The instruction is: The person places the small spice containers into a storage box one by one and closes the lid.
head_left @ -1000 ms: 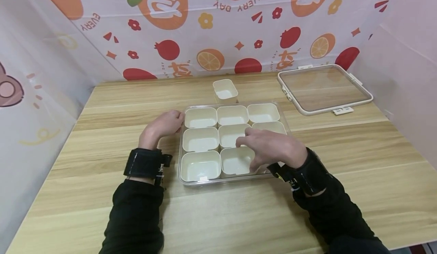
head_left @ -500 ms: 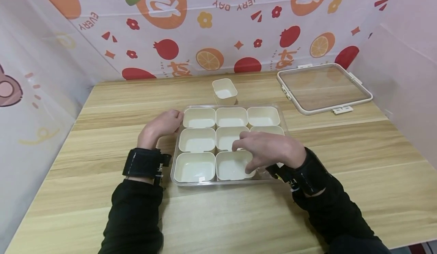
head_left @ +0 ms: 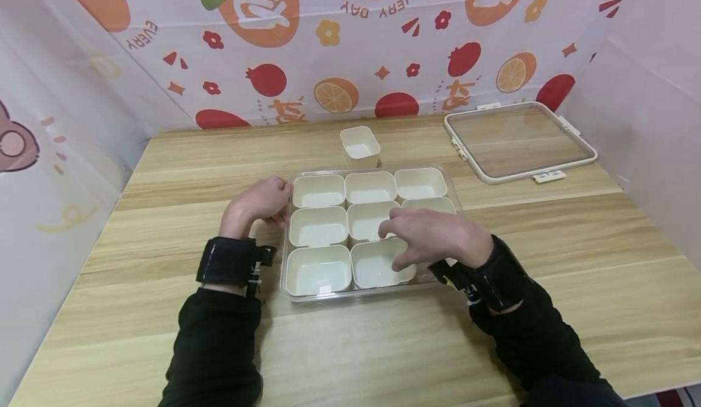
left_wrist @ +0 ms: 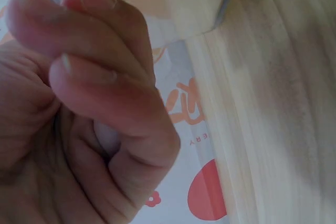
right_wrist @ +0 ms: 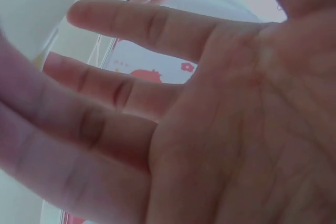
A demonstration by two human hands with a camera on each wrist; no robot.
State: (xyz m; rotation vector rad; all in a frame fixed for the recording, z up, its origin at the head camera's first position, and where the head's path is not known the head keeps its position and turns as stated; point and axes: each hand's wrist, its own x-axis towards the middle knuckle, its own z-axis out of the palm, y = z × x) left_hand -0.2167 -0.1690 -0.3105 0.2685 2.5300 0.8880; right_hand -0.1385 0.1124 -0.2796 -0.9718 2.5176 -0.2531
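A clear plastic tray [head_left: 350,295] holds rows of cream cups [head_left: 318,270]. At its left wall is my left hand [head_left: 254,206], fingertips right at the rim; the left wrist view shows its fingers [left_wrist: 118,95] curled toward the palm beside the tray's see-through corner [left_wrist: 194,9]. Whether they grip the wall I cannot tell. My right hand [head_left: 438,233] lies over the tray's right side, thumb over the front middle cup [head_left: 380,264]. Its fingers [right_wrist: 142,24] are spread and fairly straight in the right wrist view. The hand hides part of the tray's front right corner.
Behind the tray stands a single cream cup [head_left: 360,145]. A clear lid [head_left: 520,139] with a cream frame and side clips lies at the back right of the wooden table [head_left: 181,194]. Printed cloth [head_left: 378,48] hangs along the table's back edge.
The tray slides slightly left and toward me, then a little back to the right, turning a bit. Both hands stay nearly in place.
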